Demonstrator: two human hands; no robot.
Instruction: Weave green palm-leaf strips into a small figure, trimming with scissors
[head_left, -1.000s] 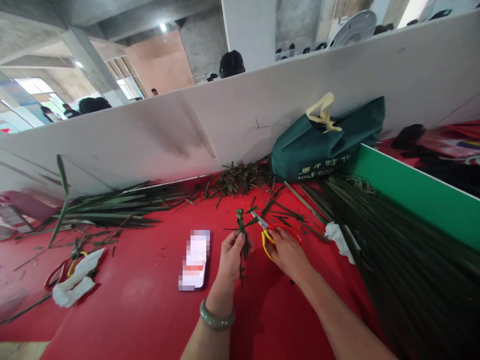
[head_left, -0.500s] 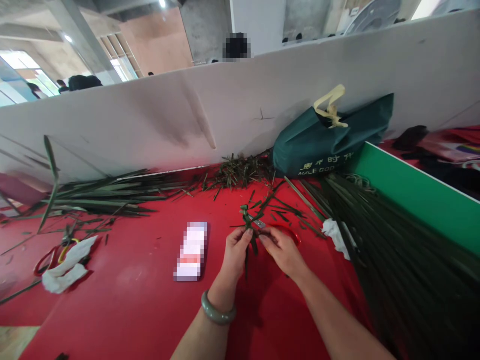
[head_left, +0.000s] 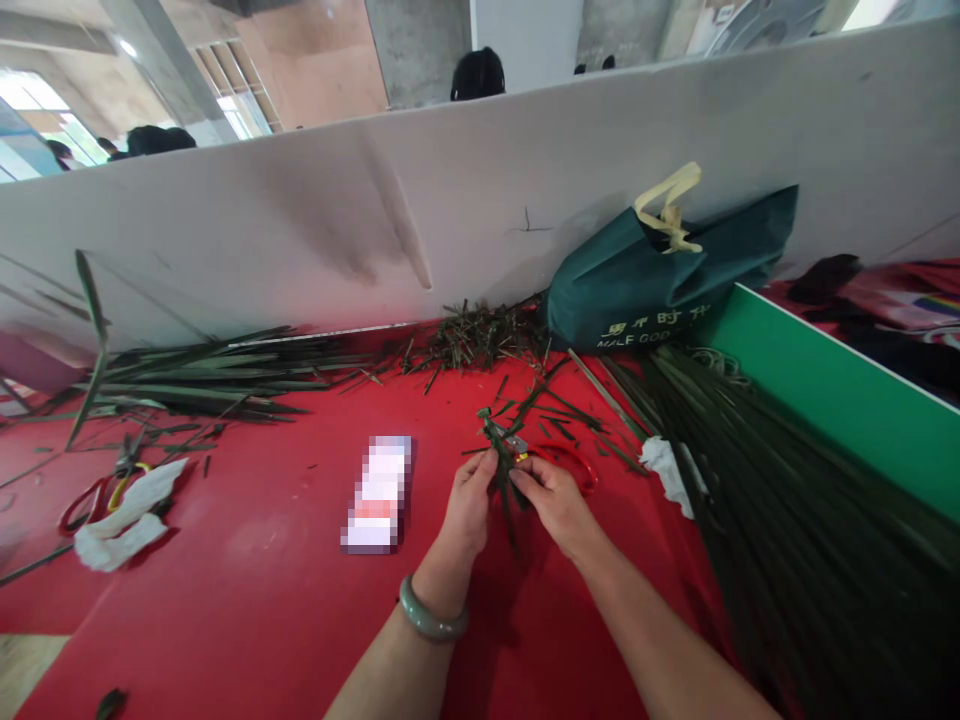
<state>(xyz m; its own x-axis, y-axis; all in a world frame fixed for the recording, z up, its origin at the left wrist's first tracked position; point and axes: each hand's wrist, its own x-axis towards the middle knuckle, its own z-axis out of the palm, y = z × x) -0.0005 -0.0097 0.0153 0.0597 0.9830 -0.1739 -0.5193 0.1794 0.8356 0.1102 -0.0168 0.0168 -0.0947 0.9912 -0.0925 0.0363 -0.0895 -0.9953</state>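
Observation:
A small figure woven from green leaf strips (head_left: 498, 436) is held up over the red table, with loose strip ends hanging below it. My left hand (head_left: 471, 500) pinches it from the left, thumb and fingertips closed. From the right, my right hand (head_left: 553, 502) grips its lower strips between thumb and forefinger. Behind the right hand lies a pair of scissors with red handles (head_left: 582, 464), partly covered by that hand and the woven piece. Left of my hands a phone (head_left: 377, 495) rests face up, its screen blurred out.
Long green leaves (head_left: 780, 530) fill the right side beside a green panel (head_left: 832, 390). A dark green bag (head_left: 667, 280) leans on the white partition (head_left: 300, 220), near leaf scraps (head_left: 484, 335). More leaves (head_left: 202, 375), red-handled shears (head_left: 86, 505) and crumpled tissue (head_left: 124, 540) lie left.
My right hand has shifted slightly down and inward against the strips. The woven piece has tilted a little, and more of the scissors shows. The camera view has moved slightly.

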